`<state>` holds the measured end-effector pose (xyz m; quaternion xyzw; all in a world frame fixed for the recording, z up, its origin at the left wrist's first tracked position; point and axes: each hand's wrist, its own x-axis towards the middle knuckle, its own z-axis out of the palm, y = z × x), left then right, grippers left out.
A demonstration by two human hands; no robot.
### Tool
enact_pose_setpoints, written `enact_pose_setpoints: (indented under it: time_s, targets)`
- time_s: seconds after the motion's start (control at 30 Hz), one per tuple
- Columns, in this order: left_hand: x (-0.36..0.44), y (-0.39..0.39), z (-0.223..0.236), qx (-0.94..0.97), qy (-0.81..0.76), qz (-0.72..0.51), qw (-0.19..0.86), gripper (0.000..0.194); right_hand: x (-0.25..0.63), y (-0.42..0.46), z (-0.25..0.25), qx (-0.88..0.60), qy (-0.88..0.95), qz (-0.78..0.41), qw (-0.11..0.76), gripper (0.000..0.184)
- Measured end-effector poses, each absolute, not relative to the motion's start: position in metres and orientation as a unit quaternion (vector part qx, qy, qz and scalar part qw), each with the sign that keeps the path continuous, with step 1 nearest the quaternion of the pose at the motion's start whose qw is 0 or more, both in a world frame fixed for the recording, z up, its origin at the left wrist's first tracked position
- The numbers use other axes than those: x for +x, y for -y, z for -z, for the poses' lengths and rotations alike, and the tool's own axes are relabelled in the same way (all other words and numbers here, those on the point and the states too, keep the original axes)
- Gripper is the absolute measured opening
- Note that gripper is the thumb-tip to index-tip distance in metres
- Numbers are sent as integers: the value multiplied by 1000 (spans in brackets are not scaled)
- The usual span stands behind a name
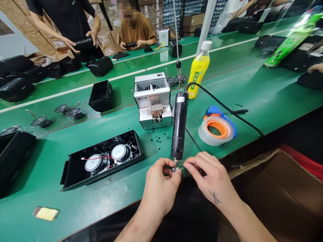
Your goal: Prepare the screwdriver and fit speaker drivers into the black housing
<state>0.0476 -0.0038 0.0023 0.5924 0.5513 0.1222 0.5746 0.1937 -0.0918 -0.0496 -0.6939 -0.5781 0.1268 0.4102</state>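
Note:
A black electric screwdriver (179, 124) hangs upright, tip down, from a hook and cord. My left hand (161, 185) is closed in a pinch around the bit at its lower end. Between my hands stretches a small piece of clear tape (180, 164), touching the bit. Thumb and forefinger of my right hand (208, 173) pinch the tape's right end. Left of my hands lies an open black speaker housing (137, 153) with two silver-backed speaker drivers (120, 153) and red wires inside.
Behind stands a silver screw feeder (153, 104), with loose screws (158, 141) before it. A tape roll (215, 131), a yellow drink bottle (199, 70) and a small screwdriver (239, 111) sit right. Loose drivers (40, 121) lie left. Co-workers (137, 28) handle black parts across the line.

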Motion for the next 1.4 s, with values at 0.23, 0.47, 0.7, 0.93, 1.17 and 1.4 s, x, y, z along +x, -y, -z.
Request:
enact_pose_setpoints:
  time_s: [0.23, 0.47, 0.7, 0.93, 1.17, 1.4]
  targets:
    - [44, 5, -1, 636, -536, -153, 534, 8, 187, 84, 53, -694, 583, -111, 407, 9]
    - [40, 7, 3, 691, -526, -199, 454, 14, 170, 67, 55, -718, 562, -58, 408, 8]
    - [36, 16, -8, 740, -497, -260, 372, 21, 161, 75, 35, -758, 457, -86, 456, 25]
    - [46, 31, -11, 814, -404, -311, 280, 32, 194, 70, 0, -701, 365, -426, 441, 56]
    - [35, 38, -11, 798, -374, -320, 347, 58, 198, 50, -17, -651, 311, -538, 435, 57]
    - [17, 2, -21, 498, -424, -142, 743, 55, 208, 60, -21, -599, 272, -569, 494, 52]
